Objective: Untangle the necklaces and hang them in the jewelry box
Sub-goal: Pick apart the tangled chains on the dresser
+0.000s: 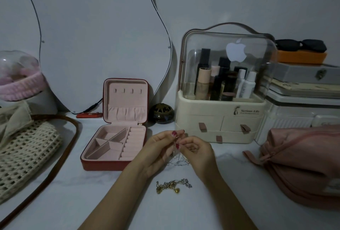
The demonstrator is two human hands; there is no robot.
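Note:
A red jewelry box (103, 163) with pink lining stands open left of centre, its upright lid showing a row of bare hooks (128, 90). My left hand (158, 152) and my right hand (197, 153) meet above the white table, both pinching a thin silver necklace (179, 160) that dangles between them in a loose tangle. Nearer to me, a heap of gold and silver necklaces (172, 186) lies knotted on the table, untouched.
A cream cosmetics organiser (220, 123) with a clear dome stands behind my hands. A pink pouch (301, 163) lies at the right. A woven bag (24, 152) with a brown strap fills the left. A small dark round pot (161, 112) sits beside the box lid.

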